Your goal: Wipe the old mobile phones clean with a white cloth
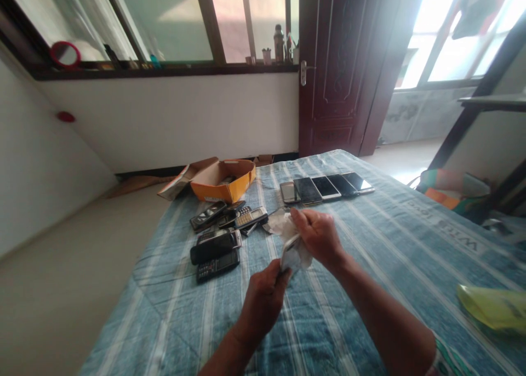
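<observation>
My left hand (267,291) is closed on the lower end of a mobile phone (290,254), which I hold tilted above the bed. My right hand (318,233) grips a crumpled white tissue (283,222) and presses it around the phone's upper end, so part of the phone is hidden. Left of my hands lies a loose pile of old keypad phones (250,217), with a dark phone (217,266) at its near end. Beyond my right hand, several touchscreen phones (326,187) lie side by side in a row.
An open orange cardboard box (224,189) stands at the bed's far left edge, its flap folded out. The blue striped bedsheet (172,321) spreads under everything. A yellow-green plastic packet (493,307) lies at the right. Behind the bed are a wall and a dark red door (337,113).
</observation>
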The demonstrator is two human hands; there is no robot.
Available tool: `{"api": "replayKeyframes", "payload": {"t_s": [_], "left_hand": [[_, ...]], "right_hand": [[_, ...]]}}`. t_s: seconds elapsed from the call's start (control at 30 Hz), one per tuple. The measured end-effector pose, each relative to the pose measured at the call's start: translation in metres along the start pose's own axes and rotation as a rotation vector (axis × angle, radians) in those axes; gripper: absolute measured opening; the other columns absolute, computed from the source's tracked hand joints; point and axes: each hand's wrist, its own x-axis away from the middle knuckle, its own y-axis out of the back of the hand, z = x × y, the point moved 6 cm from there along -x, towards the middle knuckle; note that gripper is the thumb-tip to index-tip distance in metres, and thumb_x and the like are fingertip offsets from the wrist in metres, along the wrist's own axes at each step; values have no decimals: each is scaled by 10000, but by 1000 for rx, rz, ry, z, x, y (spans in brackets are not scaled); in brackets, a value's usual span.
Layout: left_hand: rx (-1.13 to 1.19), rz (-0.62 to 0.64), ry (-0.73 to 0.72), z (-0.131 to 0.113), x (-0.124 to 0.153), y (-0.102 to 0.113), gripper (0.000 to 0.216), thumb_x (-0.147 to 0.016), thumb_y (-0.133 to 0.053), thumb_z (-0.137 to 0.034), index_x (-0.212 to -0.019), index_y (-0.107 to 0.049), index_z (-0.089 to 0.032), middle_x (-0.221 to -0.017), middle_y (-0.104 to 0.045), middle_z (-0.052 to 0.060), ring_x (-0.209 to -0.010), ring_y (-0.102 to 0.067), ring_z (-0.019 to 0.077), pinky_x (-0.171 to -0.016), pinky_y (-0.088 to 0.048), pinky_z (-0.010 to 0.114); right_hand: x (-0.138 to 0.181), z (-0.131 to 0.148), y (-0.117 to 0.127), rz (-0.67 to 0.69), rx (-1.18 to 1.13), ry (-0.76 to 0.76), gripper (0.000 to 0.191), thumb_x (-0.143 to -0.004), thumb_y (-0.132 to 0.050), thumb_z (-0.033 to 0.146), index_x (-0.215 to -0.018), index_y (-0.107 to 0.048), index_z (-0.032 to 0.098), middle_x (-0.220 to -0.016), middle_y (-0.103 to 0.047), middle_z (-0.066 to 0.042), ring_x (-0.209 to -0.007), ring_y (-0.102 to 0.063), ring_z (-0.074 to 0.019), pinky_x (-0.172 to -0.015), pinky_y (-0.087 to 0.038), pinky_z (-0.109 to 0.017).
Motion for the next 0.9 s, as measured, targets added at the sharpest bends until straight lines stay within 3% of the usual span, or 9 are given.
{"api": "replayKeyframes", "payload": {"t_s": [0.1, 0.27, 0.37, 0.5, 0.77, 0.83, 0.9], "left_hand": [[-5, 1, 11, 2, 0, 0, 189, -859, -437, -292, -741, -539, -184, -544, -499, -48, -474, -465, 96, -497, -338, 193], [12, -3, -12, -5, 0, 1, 180, -835, -428, -260, -728, -542, -170, -571, -544, -23, -495, -482, 102, -501, -369, 186], [22, -4, -36, -8, 0, 1, 172, -822, -414, -213, -707, -536, -170, -575, -560, -13, -499, -490, 103, -497, -365, 184], [16, -6, -46, -6, 0, 0, 148, -833, -448, -245, -758, -555, -175, -574, -554, -25, -484, -476, 101, -495, -360, 187], [-7, 5, 19, 0, 0, 0, 192, -858, -429, -292, -745, -545, -188, -544, -500, -47, -472, -470, 99, -492, -335, 195], [-12, 3, 30, 0, 0, 1, 190, -851, -433, -300, -753, -549, -187, -547, -513, -43, -477, -471, 101, -497, -344, 198], [-10, 5, 30, 1, 0, 0, 176, -838, -440, -294, -763, -554, -183, -557, -532, -36, -480, -467, 100, -498, -353, 197]], "right_hand": [[0, 1, 4, -41, 22, -4, 515, -944, -406, 409, -475, -370, 197, -444, -349, 52, -429, -291, -77, -465, -217, -246], [13, 54, 7, -53, 115, 388, 502, -971, -367, 327, -493, -434, 188, -507, -428, 14, -506, -361, -102, -558, -279, -265], [19, 67, 3, -41, 152, 488, 501, -973, -368, 308, -494, -451, 185, -499, -429, 14, -501, -358, -105, -580, -289, -272], [14, 51, 0, -25, 147, 385, 499, -968, -366, 308, -488, -432, 188, -484, -418, 22, -486, -348, -98, -582, -299, -264], [0, -2, -1, 33, -41, -85, 534, -940, -387, 430, -461, -357, 194, -418, -328, 59, -409, -281, -70, -453, -212, -239], [1, 5, 3, -17, 0, -32, 522, -947, -381, 406, -471, -369, 193, -438, -352, 52, -424, -290, -74, -467, -221, -242], [5, 26, 6, -66, 68, 137, 504, -956, -374, 363, -483, -393, 191, -475, -396, 33, -464, -328, -87, -506, -251, -250]]}}
